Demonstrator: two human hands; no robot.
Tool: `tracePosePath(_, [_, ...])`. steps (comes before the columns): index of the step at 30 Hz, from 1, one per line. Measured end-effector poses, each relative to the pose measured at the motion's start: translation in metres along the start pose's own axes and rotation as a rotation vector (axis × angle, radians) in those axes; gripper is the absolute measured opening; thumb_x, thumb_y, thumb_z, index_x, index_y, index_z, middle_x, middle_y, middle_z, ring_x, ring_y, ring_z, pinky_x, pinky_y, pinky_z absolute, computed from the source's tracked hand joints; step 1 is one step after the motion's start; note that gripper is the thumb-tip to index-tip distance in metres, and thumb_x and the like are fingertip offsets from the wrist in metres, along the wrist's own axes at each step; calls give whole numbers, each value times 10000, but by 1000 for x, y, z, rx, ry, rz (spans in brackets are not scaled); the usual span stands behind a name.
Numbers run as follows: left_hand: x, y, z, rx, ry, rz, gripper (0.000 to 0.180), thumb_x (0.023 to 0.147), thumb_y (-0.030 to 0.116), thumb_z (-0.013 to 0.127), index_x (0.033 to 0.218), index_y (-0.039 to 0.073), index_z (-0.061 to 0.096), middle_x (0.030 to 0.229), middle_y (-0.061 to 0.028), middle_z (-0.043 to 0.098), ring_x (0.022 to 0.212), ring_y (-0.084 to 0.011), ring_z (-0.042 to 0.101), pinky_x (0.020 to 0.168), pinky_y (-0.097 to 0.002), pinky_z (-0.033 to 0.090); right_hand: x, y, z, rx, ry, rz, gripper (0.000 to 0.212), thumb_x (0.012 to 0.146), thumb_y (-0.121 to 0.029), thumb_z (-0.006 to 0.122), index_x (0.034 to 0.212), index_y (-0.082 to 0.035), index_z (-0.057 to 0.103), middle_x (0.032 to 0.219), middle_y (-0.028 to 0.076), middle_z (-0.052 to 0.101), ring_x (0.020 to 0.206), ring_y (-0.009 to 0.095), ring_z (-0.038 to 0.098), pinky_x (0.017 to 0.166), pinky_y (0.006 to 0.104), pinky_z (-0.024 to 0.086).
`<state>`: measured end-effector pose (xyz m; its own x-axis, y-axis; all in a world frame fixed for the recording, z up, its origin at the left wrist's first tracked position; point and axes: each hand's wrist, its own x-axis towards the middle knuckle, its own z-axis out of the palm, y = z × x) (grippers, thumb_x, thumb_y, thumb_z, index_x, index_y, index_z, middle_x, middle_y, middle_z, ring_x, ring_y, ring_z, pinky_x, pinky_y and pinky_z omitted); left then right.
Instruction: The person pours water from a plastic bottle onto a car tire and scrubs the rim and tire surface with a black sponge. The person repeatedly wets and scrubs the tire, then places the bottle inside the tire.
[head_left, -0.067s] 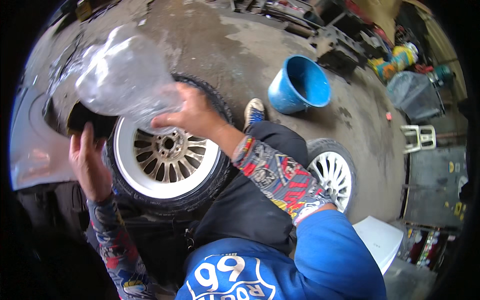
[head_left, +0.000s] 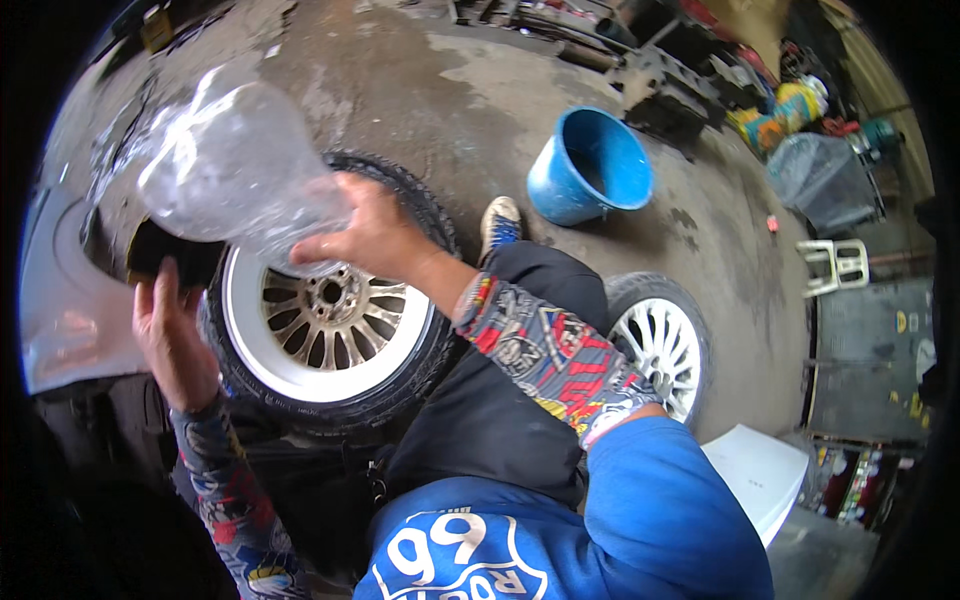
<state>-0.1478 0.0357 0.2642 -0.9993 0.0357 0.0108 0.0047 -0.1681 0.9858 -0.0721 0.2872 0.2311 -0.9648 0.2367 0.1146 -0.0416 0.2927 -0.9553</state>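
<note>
My right hand [head_left: 372, 232] is closed around the narrower part of a large clear plastic bottle [head_left: 235, 165]. The bottle is tilted, its wide part toward the upper left; how much is inside cannot be made out. Below it, a wheel with a black tyre [head_left: 350, 408] lies flat, its white rim and dirt-stained spokes [head_left: 345, 335] facing up. At the wheel's left side, my left hand [head_left: 176, 335] holds a dark pad [head_left: 172, 252] with a yellowish edge, its fingers pressed against the underside. Part of that pad is hidden by the fingers.
A blue bucket [head_left: 555, 180] stands beyond my shoe [head_left: 500, 225]. Another white-rimmed wheel [head_left: 660, 350] is to the right of my knee. A pale car panel [head_left: 75, 300] is at far left, a white stool [head_left: 835, 268] at far right, and metal parts [head_left: 670, 95] at the back.
The bottle sits slightly lower and farther left over the wheel. The whole view has shifted a little; both hands keep their grips.
</note>
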Motion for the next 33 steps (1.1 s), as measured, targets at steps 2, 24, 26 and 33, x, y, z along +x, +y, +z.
tracePosePath(2, [3,-5,-12,7,42,16,273,997,242,685,1218,86,650,1137,-7,675,987,-122,606,880,-335,457,0,1,4,14,7,-14,717,663,-306,970,1243,-13,667,1166,157,731,1083,242,702,990,356,522])
tracePosePath(24, [22,-33,-22,117,2,-6,392,992,302,681,1311,83,617,1205,-22,641,1077,-133,584,933,-352,432,-5,-9,-11,-39,121,106,804,591,-415,916,1211,23,650,1217,256,656,1154,358,651,1006,405,514])
tracePosePath(26, [17,-27,-15,112,-2,-9,381,998,302,671,1306,84,621,1225,-24,643,1094,-133,588,938,-348,435,-5,-8,-11,-45,106,103,810,597,-414,915,1222,25,645,1220,257,659,1156,359,651,1012,407,512])
tracePosePath(33, [2,-13,-6,107,-32,41,181,1020,240,655,1161,127,677,1086,35,708,973,-60,625,814,-286,454,-2,0,-4,-106,139,57,834,644,-430,936,1256,48,629,1235,251,673,1173,357,656,1031,410,499])
